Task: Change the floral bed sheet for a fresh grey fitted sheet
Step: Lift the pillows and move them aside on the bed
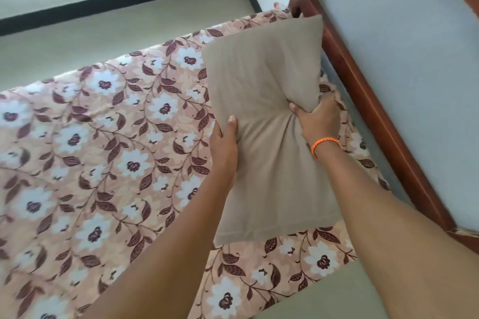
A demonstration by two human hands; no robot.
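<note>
Pale walls and a dark skirting line frame the bed, whose floral sheet is spread over the whole mattress, reaching from the headboard end down past my forearms. No grey fitted sheet is anywhere in view. Over the floral sheet's head end I am holding a tan pillow, its long axis running away from me toward the wooden headboard, which stands just beside its far corner. My right hand has its fingers dug in and curled round a bunched fold near the pillow's middle, so the cloth puckers toward my fist; an orange wristband sits on that wrist. My left hand clasps the pillow's left edge, thumb on top, fingers hidden behind. Both hands sit about level, neither clearly nearer.

I judge the pillow has to leave the bed first, since it hangs over the very corner where the floral sheet must be pulled loose. The floor beyond the bed's far edge shows bare.
</note>
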